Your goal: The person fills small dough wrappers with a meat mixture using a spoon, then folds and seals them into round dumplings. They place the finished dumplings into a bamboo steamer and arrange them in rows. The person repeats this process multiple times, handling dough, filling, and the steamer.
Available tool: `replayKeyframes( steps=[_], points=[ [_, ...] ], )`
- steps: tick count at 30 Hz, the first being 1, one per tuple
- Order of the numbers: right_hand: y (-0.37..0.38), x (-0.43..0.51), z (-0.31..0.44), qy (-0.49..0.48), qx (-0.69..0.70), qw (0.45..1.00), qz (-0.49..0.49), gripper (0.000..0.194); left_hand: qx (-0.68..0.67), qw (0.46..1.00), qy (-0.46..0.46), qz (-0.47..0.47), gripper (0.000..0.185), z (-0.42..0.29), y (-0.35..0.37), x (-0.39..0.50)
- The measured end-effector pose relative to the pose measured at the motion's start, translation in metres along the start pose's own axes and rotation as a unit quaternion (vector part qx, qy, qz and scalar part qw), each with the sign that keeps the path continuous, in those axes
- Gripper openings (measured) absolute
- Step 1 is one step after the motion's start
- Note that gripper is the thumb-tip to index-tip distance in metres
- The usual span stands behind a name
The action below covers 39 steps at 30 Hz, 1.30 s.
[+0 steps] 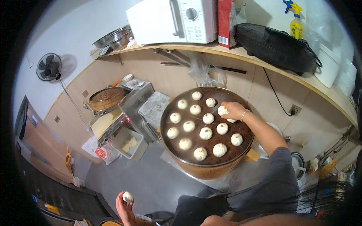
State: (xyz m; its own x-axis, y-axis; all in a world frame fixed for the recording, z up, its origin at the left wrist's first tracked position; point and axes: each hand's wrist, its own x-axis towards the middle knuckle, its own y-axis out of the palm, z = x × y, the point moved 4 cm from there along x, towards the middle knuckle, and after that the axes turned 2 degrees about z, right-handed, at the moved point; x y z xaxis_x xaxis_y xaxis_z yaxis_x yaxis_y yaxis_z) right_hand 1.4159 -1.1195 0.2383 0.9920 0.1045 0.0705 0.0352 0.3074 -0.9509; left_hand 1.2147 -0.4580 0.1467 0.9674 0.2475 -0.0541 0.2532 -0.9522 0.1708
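Observation:
My right hand [234, 110] reaches over a large round bamboo steamer [208, 171] and has its fingers around a white pleated bun [222, 110] near the steamer's far right side. Another bun [231, 120] is partly covered by that hand. Several more pleated buns [208, 118] sit spaced apart on the dark steamer base [181, 107]. At the lower left, away from the steamer, my left hand [124, 207] holds up a single bun [128, 197] between thumb and fingers. Below that hand, the rim of a round container [144, 219] is cut off by the picture's edge.
A wooden shelf [265, 59] above carries a microwave [172, 22] and a black appliance [274, 45]. Left of the steamer stand a metal machine with a belt [109, 121], a smaller bamboo steamer [106, 99] and a plastic bin holding dough pieces [130, 144]. A wall fan [49, 67] hangs far left.

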Motion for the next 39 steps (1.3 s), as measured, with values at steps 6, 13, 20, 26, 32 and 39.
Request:
replayKeyframes(
  steps=[6, 13, 20, 26, 32, 39],
  points=[
    [0.029, 0.032, -0.051, 0.030, -0.024, 0.995, 0.087, 0.081, 0.030, 0.997, 0.013, 0.074, 0.040, -0.026, 0.133, 0.037],
    [-0.011, -0.038, -0.057, -0.019, 0.036, 0.997, 0.066, 0.091, 0.056, 0.982, 0.018, 0.181, 0.040, -0.044, 0.227, 0.054],
    [0.002, -0.069, -0.060, 0.013, 0.012, 0.999, 0.049, 0.085, 0.090, 0.939, 0.019, 0.331, 0.038, -0.069, 0.346, 0.054],
    [-0.043, -0.086, -0.097, 0.042, 0.244, 0.969, 0.002, 0.066, 0.137, 0.889, 0.010, 0.436, 0.039, -0.075, 0.436, 0.048],
    [-0.007, -0.073, -0.083, -0.138, 0.076, 0.975, 0.159, 0.068, 0.159, 0.864, 0.035, 0.476, 0.038, -0.076, 0.478, 0.053],
    [-0.003, 0.008, -0.073, -0.070, 0.106, 0.991, 0.053, 0.071, 0.113, 0.888, -0.032, 0.444, 0.040, -0.063, 0.463, 0.056]
  ],
)
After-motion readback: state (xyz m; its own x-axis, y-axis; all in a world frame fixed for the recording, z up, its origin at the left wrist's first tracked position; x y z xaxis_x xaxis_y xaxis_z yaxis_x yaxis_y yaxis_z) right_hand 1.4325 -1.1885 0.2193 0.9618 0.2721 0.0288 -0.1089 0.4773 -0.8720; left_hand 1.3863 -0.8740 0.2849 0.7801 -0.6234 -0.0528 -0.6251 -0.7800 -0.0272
